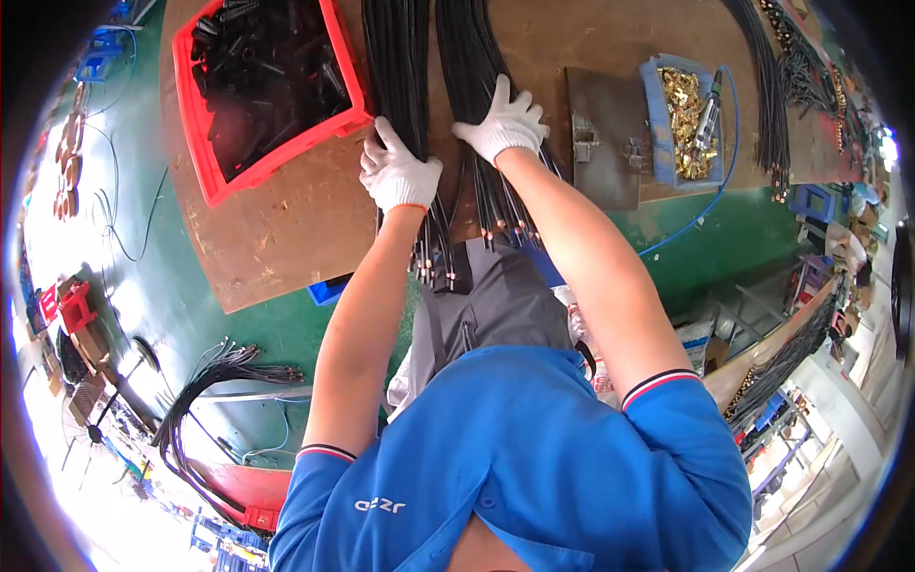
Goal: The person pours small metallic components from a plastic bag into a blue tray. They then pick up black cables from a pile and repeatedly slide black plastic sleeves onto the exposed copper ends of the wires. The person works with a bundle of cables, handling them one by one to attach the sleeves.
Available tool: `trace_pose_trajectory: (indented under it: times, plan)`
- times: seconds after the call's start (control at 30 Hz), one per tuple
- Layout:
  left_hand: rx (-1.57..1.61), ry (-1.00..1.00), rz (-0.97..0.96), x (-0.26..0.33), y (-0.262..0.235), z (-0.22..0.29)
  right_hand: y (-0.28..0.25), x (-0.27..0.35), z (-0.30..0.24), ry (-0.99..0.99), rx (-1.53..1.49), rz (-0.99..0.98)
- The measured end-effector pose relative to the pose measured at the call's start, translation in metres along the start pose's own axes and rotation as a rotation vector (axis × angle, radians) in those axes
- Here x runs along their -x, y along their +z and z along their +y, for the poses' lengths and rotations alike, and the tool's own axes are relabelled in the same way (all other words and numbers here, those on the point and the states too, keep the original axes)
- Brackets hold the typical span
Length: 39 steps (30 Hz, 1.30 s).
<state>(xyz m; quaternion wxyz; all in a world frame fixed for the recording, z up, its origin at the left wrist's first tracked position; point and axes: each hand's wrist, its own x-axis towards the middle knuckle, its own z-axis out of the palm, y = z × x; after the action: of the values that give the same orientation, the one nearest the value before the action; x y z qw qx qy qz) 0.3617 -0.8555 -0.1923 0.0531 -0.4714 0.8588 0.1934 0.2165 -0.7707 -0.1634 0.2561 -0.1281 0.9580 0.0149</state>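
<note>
Straightening cables seemed the step in hand: a long bundle of thin black copper-tipped cables (pixel 396 57) lay just right of the red plastic bin (pixel 286 155) on the brown wooden desk (pixel 257 243), a second similar bundle (pixel 467 48) farther right of it. The next move seemed to call for keeping strands together. The white-gloved left hand (pixel 396 174) rested half-curled on the nearer bundle, its grip impossible to tell; the white-gloved right hand (pixel 505 124) spread its fingers over the farther one, unclenched.
</note>
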Motion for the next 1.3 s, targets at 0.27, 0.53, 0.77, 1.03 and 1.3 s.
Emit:
trace_pose_trajectory:
  times: [0.27, 0.53, 0.77, 1.03, 1.3]
  plan:
    - [-0.024, -0.087, -0.154, 0.0, -0.026, -0.011, 0.004, 0.012, -0.001, -0.031, 0.063, -0.007]
    - [0.057, -0.083, -0.142, 0.002, -0.022, -0.019, 0.024, 0.014, 0.011, -0.145, 0.014, -0.002]
    - [0.094, -0.07, -0.116, 0.007, -0.021, -0.023, 0.032, 0.019, 0.026, -0.225, -0.047, 0.041]
    - [0.104, -0.063, -0.084, 0.011, -0.025, -0.018, 0.025, 0.019, 0.049, -0.163, -0.334, 0.052]
    - [0.162, -0.057, -0.067, 0.01, -0.022, -0.026, 0.033, -0.007, 0.073, -0.356, -0.188, 0.038]
